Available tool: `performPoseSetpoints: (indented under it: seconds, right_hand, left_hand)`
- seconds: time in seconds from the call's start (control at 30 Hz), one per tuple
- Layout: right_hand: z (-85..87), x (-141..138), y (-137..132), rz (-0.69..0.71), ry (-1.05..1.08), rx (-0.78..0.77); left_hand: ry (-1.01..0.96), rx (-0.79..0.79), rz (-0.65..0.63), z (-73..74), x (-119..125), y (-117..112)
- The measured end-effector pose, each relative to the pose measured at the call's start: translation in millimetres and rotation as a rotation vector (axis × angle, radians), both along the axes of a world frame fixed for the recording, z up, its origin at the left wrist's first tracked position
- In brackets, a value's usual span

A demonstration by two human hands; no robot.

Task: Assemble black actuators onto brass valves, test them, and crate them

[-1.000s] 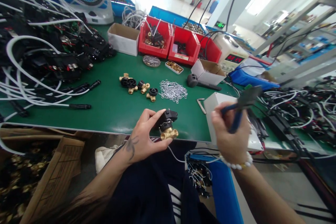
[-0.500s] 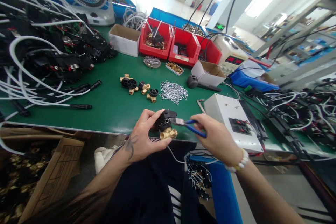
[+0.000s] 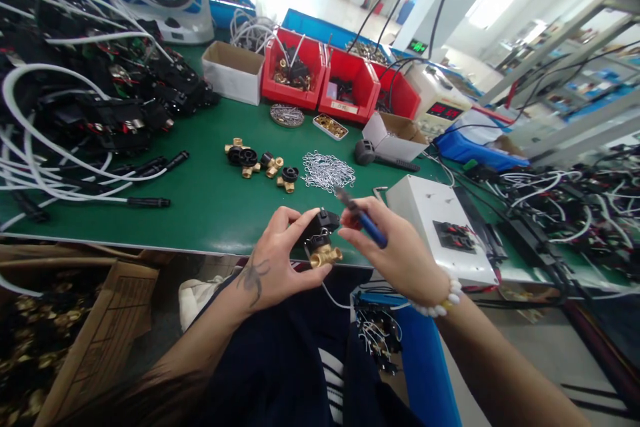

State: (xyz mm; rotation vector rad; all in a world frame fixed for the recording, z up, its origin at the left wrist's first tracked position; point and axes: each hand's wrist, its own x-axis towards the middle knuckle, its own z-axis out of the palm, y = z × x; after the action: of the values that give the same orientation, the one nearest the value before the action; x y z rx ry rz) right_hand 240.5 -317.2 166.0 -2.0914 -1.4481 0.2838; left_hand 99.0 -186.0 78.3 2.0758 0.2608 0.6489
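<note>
In my left hand [image 3: 280,260] is a valve assembly [image 3: 326,254], a brass fitting with a black plastic housing on top and a bent wire clip around its neck. The thumb lies along the brass part, and the fingers wrap the housing from behind. My right hand [image 3: 387,240] grips blue-handled pliers [image 3: 367,221], their jaws pointing up and left, apart from the valve. Beyond the hands lies a pile of silver wire clips [image 3: 329,171]. Left of the pile, several brass fittings [image 3: 289,180] with black caps rest on the green table [image 3: 215,213].
Red bins [image 3: 293,90] with parts stand at the back, beside a white carton [image 3: 233,80]. A grey control box [image 3: 440,240] sits to the right of my right hand. Black units with white cables [image 3: 100,113] crowd the left side. An open cardboard box [image 3: 95,333] is below left.
The pliers have come away from the wire clip on the valve and turned upward in my right hand. My left hand keeps the valve in nearly the same place, slightly tilted.
</note>
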Motion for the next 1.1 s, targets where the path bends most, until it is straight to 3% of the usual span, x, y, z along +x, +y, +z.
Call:
performPoseSetpoints:
  seconds: [0.2, 0.37, 0.53, 0.63, 0.7, 0.8, 0.87, 0.97, 1.0, 1.03, 1.1]
  right_hand:
    - [-7.8, -12, 13, 0.156, -0.134, -0.088]
    - [-10.8, -5, 12, 0.381, -0.248, 0.01]
    - [-13.6, 4, 12, 0.594, -0.492, 0.091]
    - [-7.6, 7, 6, 0.415, -0.401, 0.107]
    - [-4.1, 7, -2, 0.12, -0.259, 0.145]
    - [-7.2, 8, -18, -0.277, -0.144, 0.326]
    - [-13.0, 9, -27, -0.307, -0.143, 0.291]
    - [-15.5, 11, -35, -0.099, -0.166, -0.053]
    - [-13.8, 11, -36, -0.067, -0.165, -0.103]
    - [-11.6, 12, -38, -0.087, -0.162, -0.08]
    - [-8.0, 12, -38, -0.247, -0.155, 0.134]
  left_hand:
    - [-0.077, 0.064, -0.002, 4.0, 1, -3]
    - [0.008, 0.027, -0.046, 0.9, -3, 2]
    - [-0.052, 0.009, -0.095, -5.1, -2, 6]
    - [-0.06, -0.06, -0.063, -4.1, -2, 3]
    - [-0.054, -0.129, -0.012, -2.2, -3, -1]
    - [-0.043, -0.177, 0.04, 0.2, -5, -4]
    - [-0.039, -0.156, 0.046, 1.2, -6, -5]
    - [-0.005, -0.157, 0.039, 2.4, -6, -5]
    - [-0.002, -0.158, 0.04, 2.7, -6, -5]
    - [-0.005, -0.159, 0.038, 2.9, -6, -5]
    - [-0.024, -0.157, 0.036, 2.7, -5, -6]
